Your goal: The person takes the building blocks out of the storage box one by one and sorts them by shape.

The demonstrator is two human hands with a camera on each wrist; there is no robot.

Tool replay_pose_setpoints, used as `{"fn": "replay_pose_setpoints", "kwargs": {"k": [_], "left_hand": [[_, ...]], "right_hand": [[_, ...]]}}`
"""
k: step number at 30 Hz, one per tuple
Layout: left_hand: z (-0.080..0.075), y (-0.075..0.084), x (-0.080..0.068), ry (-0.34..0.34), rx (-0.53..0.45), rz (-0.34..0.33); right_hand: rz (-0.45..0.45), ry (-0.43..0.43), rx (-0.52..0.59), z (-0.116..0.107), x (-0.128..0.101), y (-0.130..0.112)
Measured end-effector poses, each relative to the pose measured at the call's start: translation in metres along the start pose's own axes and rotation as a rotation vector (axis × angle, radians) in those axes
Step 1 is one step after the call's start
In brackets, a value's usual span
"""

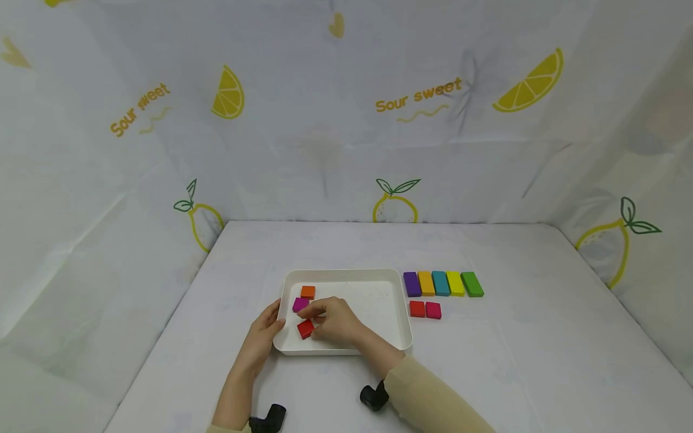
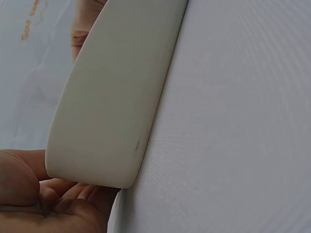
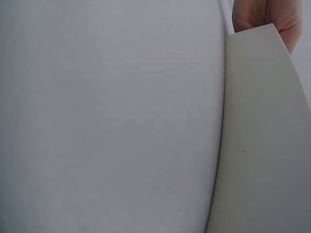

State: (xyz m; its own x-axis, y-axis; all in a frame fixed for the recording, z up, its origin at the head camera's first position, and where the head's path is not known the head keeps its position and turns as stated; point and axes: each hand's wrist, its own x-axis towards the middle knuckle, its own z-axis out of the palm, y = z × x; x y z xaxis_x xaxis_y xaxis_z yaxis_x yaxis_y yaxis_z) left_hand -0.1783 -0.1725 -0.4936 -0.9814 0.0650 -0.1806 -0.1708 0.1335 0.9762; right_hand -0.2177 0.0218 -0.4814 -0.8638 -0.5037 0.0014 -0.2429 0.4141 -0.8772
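Note:
In the head view, a white tray (image 1: 373, 346) lies on the table. My left hand (image 1: 262, 334) grips its left end, and the left wrist view shows the thumb and fingers around the tray's corner (image 2: 92, 165). My right hand (image 1: 337, 322) is inside the tray, fingers bent and pointing left. Its thumb tip is beside a tilted red block (image 1: 305, 329), and its index fingertip is by a magenta block (image 1: 299, 305). Whether it pinches the red block is unclear. Behind these lies an orange block (image 1: 308, 292). A bit of red shows beneath the right hand.
Right of the tray stands a row of purple (image 1: 412, 284), orange (image 1: 426, 284), blue (image 1: 441, 283), yellow (image 1: 455, 284) and green (image 1: 472, 284) blocks. Before them lie a red block (image 1: 417, 309) and a pink block (image 1: 433, 310). Lemon-printed cloth (image 1: 303, 162) hangs around the table.

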Motion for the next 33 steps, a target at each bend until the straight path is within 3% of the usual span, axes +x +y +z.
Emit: {"fn": "replay_pose_setpoints", "kwargs": {"k": [10,20,27,33], "left_hand": [[0.000,-0.002,-0.003,0.014,0.003,-0.009],[-0.001,-0.001,-0.002,0.017,0.001,0.003],[0.000,-0.001,-0.001,0.017,0.008,0.003],[0.001,0.000,0.000,0.016,0.008,0.006]], "right_hand": [[0.011,-0.013,-0.012,0.002,0.000,0.001],[0.010,0.033,-0.025,-0.004,-0.002,0.002],[-0.022,0.053,0.033,-0.028,-0.011,-0.002],[0.036,0.125,0.095,-0.058,-0.022,-0.003]]}}
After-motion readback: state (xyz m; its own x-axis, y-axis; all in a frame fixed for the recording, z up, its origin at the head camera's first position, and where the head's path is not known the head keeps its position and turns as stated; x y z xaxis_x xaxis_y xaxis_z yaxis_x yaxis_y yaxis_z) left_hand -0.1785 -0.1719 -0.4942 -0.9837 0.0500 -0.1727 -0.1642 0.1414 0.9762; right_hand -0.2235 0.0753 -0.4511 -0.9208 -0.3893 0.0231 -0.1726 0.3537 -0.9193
